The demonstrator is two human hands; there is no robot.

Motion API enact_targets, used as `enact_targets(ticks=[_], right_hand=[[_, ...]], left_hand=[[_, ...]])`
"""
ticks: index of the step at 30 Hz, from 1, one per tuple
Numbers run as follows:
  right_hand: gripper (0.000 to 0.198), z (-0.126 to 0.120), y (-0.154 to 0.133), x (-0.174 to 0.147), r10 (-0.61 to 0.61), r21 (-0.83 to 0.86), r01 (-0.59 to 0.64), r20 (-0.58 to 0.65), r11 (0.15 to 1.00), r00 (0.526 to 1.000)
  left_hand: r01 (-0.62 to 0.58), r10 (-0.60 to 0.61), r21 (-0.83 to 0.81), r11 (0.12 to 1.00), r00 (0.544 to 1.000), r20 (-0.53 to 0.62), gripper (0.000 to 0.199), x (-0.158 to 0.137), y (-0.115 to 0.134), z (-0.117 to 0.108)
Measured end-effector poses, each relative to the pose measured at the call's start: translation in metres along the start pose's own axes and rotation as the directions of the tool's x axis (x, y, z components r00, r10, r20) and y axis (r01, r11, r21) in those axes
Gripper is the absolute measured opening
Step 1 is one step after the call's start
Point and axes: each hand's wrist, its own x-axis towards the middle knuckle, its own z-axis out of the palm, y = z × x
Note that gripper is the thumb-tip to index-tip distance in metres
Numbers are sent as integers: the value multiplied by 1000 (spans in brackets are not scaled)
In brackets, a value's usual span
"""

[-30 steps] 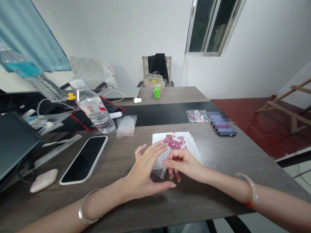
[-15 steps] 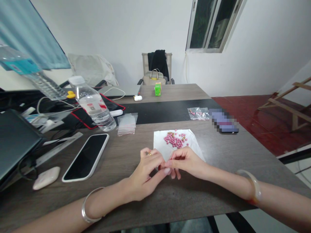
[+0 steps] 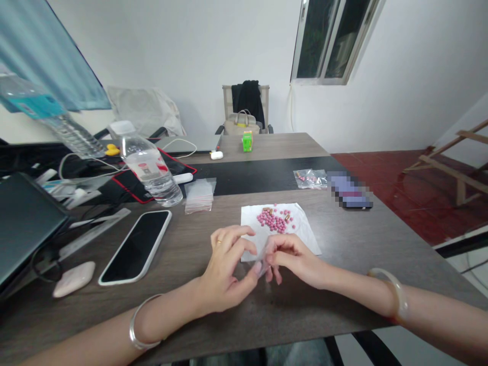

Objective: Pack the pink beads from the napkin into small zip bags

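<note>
A water bottle with a blue label (image 3: 41, 109) leans at the far left. Next come a pale computer mouse (image 3: 74, 279) and a smartphone with a white edge (image 3: 135, 247), both on the wooden table (image 3: 190, 244). Behind the phone is a clear bottle with a red and white label (image 3: 150, 168), and just right of it lies a pile of little clear bags (image 3: 199, 195).

The left hand (image 3: 231, 269) has bent fingers spread apart, with a ring on one. Its thumb tip is at the edge of a small see-through bag (image 3: 264, 265); I can't tell if it is pressing. That bag is between the two hands, in front of the pink pills (image 3: 271, 222) and a few shiny brown capsules (image 3: 287, 217) on white paper (image 3: 307, 241).

The right hand (image 3: 293, 259) pinches the bag with its thumb and fingers. Farther right are a bag with pills inside (image 3: 310, 179) and a blurred-out phone (image 3: 351, 192).
</note>
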Motion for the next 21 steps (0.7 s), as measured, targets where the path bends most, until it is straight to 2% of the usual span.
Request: enact_targets(ticks=[3,5,8,12,15,18,21], right_hand=[[17,-1,-1,0,-36,-42,38,26,998,999],[18,0,-1,0,-36,-73,39,36,997,999],[18,1,0,1,-23,-67,24,25,997,999],[28,1,3,2,-60,-16,59,-93,998,994],[23,0,4,3,-114,-85,101,-161,991,980],[16,-1,6,4,-185,-190,148,-197,971,963],[23,-3,8,4,-203,-243,152,-200,958,959]], left_hand=[[-130,134,-38,991,984,115,55,1,0,2],[-162,169,-53,985,970,172,70,3,2,3],[-90,97,-52,995,985,145,62,4,3,5],[3,-1,-37,999,998,64,65,3,-1,9],[49,-48,-12,999,998,51,71,3,-4,11],[73,-74,29,997,996,41,70,5,-6,11],[64,-65,61,996,998,6,65,7,-5,9]])
